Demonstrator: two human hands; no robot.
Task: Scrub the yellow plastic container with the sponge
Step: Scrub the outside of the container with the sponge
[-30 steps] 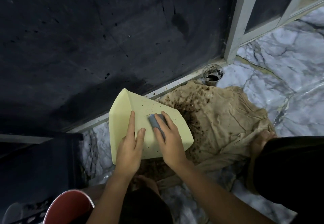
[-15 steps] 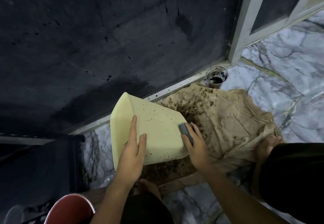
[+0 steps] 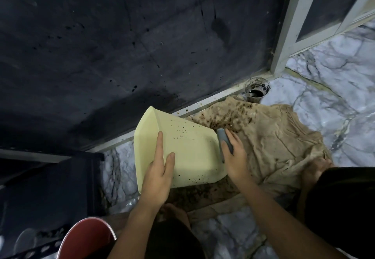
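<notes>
The pale yellow plastic container (image 3: 188, 147) lies tilted on its side, base up to the left, its upper wall dotted with dark specks. My left hand (image 3: 159, 174) lies flat on that wall near the lower left edge and steadies it. My right hand (image 3: 235, 157) presses a grey sponge (image 3: 224, 140) against the container's right edge, at the rim end. The inside of the container is hidden.
A stained beige cloth (image 3: 274, 137) is spread on the marble floor (image 3: 328, 80) under and right of the container. A dirty cup (image 3: 256, 89) stands by the dark wall (image 3: 121, 45). A red bowl (image 3: 87, 238) sits at bottom left, my feet on the cloth.
My right hand slid the sponge from the middle of the container's upper wall rightward to its right edge. My left hand stayed on the container.
</notes>
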